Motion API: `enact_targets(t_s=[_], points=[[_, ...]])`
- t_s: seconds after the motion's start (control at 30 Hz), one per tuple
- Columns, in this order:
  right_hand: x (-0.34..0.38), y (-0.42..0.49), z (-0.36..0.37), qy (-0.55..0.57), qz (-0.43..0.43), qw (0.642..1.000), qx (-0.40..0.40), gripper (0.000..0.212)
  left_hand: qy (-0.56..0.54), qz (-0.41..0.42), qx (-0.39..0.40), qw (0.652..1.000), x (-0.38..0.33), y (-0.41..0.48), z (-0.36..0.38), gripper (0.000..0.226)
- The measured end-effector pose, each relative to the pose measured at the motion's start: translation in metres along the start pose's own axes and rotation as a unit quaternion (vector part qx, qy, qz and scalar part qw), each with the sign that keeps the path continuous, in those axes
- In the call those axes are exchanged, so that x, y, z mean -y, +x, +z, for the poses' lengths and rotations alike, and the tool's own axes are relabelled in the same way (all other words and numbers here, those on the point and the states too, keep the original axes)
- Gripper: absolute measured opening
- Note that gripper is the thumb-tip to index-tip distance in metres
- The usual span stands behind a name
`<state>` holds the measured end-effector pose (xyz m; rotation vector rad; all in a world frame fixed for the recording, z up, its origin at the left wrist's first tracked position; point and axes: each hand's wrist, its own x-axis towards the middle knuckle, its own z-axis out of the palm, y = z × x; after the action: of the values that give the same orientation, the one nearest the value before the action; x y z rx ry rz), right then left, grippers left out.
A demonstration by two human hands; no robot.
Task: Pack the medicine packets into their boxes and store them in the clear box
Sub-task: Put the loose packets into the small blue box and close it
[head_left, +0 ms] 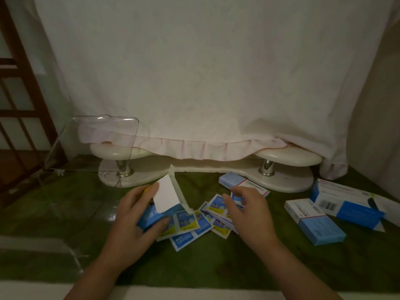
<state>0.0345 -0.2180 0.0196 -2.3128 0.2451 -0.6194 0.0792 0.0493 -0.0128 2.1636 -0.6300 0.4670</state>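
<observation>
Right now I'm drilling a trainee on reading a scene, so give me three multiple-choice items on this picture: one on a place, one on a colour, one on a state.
1. Where does the clear box stand?
A. far left of the tabletop
B. far right of the tabletop
C. in the person's lap

2. What colour is the tabletop?
A. red
B. green
C. white

3. What state is the blue box in the left hand in?
A. taped shut
C. crushed flat
B. open, white flap raised

Answers:
1 A, its transparent walls rise at the left, by the wooden frame.
2 B, the surface under the packets is dark green.
3 B, the flap stands up above the fingers while the right hand hovers over the loose packets.
</observation>
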Motion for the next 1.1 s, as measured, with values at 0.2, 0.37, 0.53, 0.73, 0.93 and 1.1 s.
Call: enact_targets(t_s=[0.2,0.37,0.53,0.73,0.93,1.1], points=[[-0.029,0.005,0.004,-0.205,0.100,0.967,0.110,0.092,0.041,0.030,0.054,0.997,0.002,0.003,0.002,0.079],[-0.032,0.004,0.005,-0.145,0.090,0.982,0.079,0.077,0.037,0.031,0.081,0.996,0.003,0.001,0.003,0.079],[-0.035,-0.002,-0.001,0.129,0.114,0.982,0.073,0.032,0.024,0.024,0.089,0.995,0.004,0.001,0.003,0.078],[-0.015,-0.013,-0.017,0.367,0.179,0.912,-0.020,0.027,0.025,0.031,0.091,0.995,0.004,0.000,0.004,0.082],[0.001,-0.030,-0.001,0.432,0.193,0.877,0.085,0.020,0.047,0.054,0.090,0.993,0.005,0.001,0.005,0.083],[0.015,-0.027,0.010,0.431,0.228,0.868,0.090,0.019,0.069,0.077,0.088,0.991,0.002,0.001,0.005,0.079]])
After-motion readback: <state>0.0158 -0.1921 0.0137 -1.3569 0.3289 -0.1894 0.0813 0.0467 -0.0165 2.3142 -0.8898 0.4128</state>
